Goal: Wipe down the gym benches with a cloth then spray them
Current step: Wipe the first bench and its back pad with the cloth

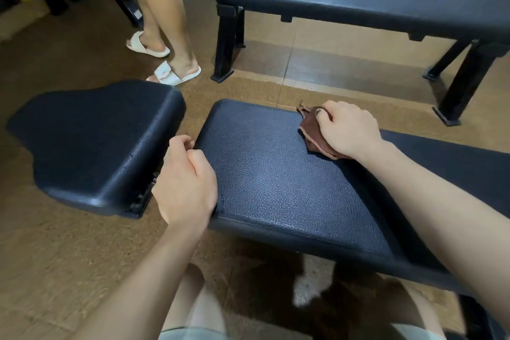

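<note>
At the pad's far corner our right hand (349,130) bunches the cloth (311,132) in a curled grip; the desk (276,179) runs long toward us and rightward, unwiped. Left hand (186,188) clamps its near-left edge.

Bare bench pad (276,182) lies between both hands; seat pad (96,143) crowds its left.
</note>
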Motion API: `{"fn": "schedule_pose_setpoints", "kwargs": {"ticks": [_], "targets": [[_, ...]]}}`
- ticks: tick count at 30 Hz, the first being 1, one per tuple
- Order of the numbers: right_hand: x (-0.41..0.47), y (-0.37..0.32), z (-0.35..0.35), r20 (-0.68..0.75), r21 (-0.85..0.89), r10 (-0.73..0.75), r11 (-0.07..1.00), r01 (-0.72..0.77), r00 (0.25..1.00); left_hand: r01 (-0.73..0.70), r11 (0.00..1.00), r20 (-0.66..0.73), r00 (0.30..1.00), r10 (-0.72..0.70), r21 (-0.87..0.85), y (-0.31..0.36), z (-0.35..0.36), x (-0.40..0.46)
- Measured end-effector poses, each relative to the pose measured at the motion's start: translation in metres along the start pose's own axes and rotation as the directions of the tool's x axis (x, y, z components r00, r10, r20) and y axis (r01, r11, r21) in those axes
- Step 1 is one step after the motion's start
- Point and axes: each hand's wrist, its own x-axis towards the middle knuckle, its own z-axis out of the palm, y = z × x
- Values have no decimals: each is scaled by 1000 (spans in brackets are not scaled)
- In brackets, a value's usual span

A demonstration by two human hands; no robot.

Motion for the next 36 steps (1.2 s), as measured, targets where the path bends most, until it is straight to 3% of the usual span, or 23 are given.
{"fn": "schedule_pose_setpoints", "kwargs": {"ticks": [4,12,15,19,22,25,29,32,36], "targets": [[10,-38,1,26,-37,19,999,-18,999,-6,1000,-9,1000,6,13,0,4,-1],[43,-178,17,119,-1,-229,973,231,966,-13,999,-14,1000,14,30,-1,4,0],[29,-163,22,93,43,-298,955,295,950,-39,999,-15,999,39,27,0,2,0],[-31,-94,27,-119,29,-409,909,415,905,-17,1000,-28,999,18,26,1,2,-3],[-55,-50,27,-183,71,-459,876,477,870,1,1000,-47,999,1,28,2,2,-4],[-27,-51,19,-115,36,-438,895,444,892,15,999,-56,998,-13,32,3,4,-4],[13,-82,14,55,56,-264,964,261,963,32,999,-79,996,-29,35,2,6,-3],[23,-109,13,68,47,-211,977,208,975,36,999,-80,996,-32,40,2,7,-2],[20,-157,21,61,46,-247,969,244,967,8,1000,-77,997,-5,27,-1,5,-3]]}}
